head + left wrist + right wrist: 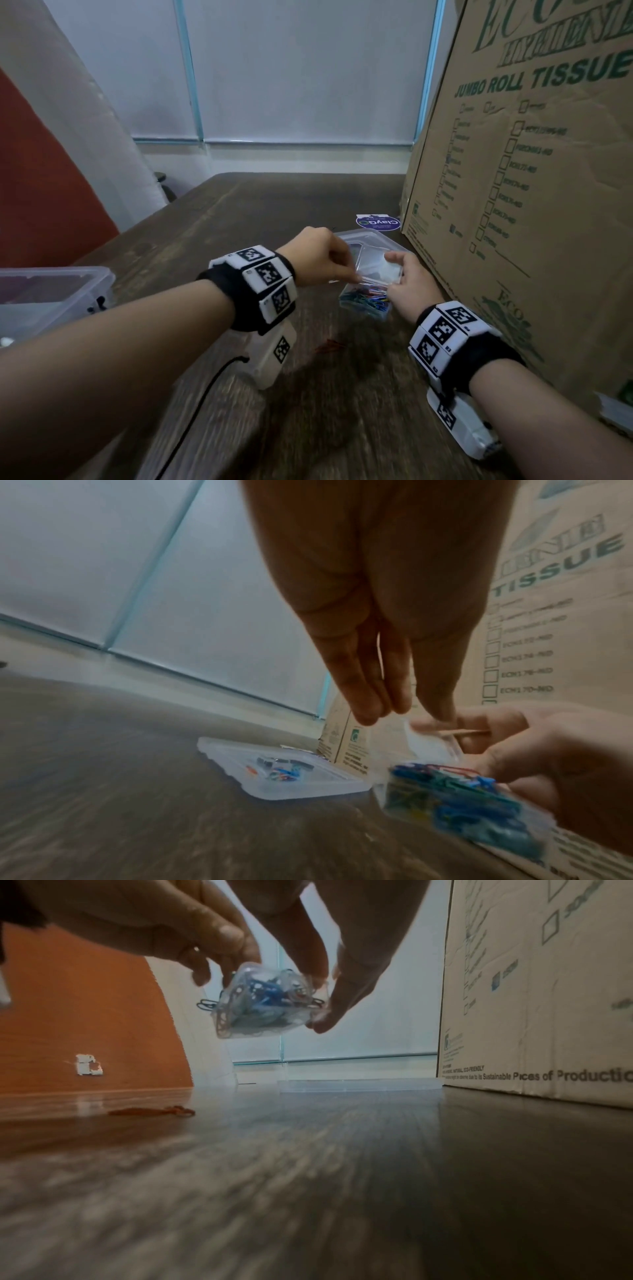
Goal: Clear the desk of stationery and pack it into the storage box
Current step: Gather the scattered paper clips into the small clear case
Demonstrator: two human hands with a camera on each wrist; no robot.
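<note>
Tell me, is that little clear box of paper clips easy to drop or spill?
Probably a bit. The box looks like smooth clear plastic, so likely slippery, and both hands pinch it by fingertips only. A clip pokes out its side, so it may not be shut tight. It looks light.
</note>
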